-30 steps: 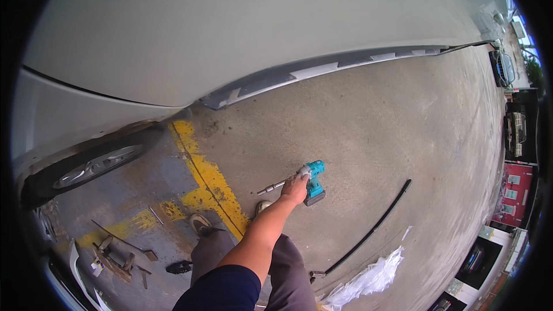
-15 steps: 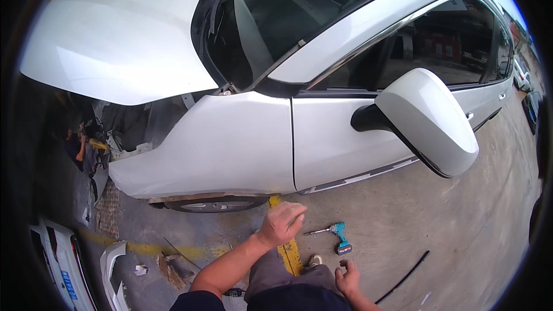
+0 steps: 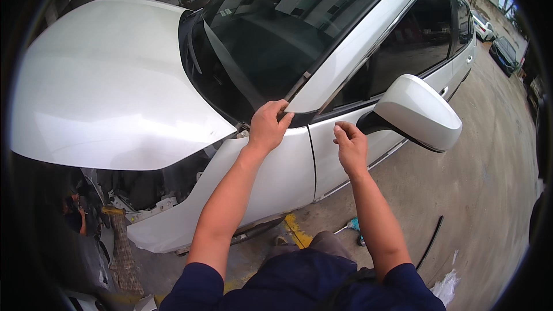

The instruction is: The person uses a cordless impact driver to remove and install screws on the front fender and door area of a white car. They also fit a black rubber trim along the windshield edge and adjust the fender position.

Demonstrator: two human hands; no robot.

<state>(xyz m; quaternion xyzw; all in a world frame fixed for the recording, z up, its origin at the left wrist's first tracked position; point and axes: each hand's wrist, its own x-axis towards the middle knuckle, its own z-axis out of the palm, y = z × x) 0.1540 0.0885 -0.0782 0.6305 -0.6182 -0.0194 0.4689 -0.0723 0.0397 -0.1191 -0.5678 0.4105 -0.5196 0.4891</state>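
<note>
A white car fills the view, its hood (image 3: 115, 86) raised and its front bumper off. My left hand (image 3: 268, 125) rests on the top of the white front fender (image 3: 259, 184), fingers curled at the black trim at the lower corner of the windshield (image 3: 276, 29). My right hand (image 3: 349, 148) hovers by the top of the front door (image 3: 345, 161), just below the side mirror (image 3: 417, 112), fingers bent and holding nothing. A teal power tool (image 3: 354, 227) lies on the concrete behind my right forearm.
A black trim strip (image 3: 431, 242) lies on the concrete at the right, with a white rag (image 3: 446, 288) near it. A yellow floor line (image 3: 296, 230) runs under the car. Another person (image 3: 74, 219) crouches at the far left. Parked cars (image 3: 506, 52) stand behind.
The view has swung up from the floor to the car. My left hand rose from the power tool on the ground to the fender top, and my right hand came up to the door.
</note>
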